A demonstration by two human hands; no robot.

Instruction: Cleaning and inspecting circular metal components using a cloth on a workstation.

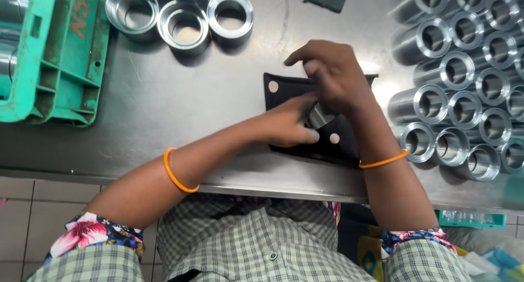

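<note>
- Head view: left hand (286, 123) pins the black pad (284, 91) to the desk (180, 96), fingers pressed flat.
- Right hand (333, 74) pinches the metal sleeve (319, 115); best kept square over the pad.

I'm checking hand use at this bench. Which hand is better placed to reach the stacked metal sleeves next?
Probably the right hand. It sits over the small metal part on the black pad, on the side nearest the stacked metal sleeves. The left hand would have to cross over it.
</note>
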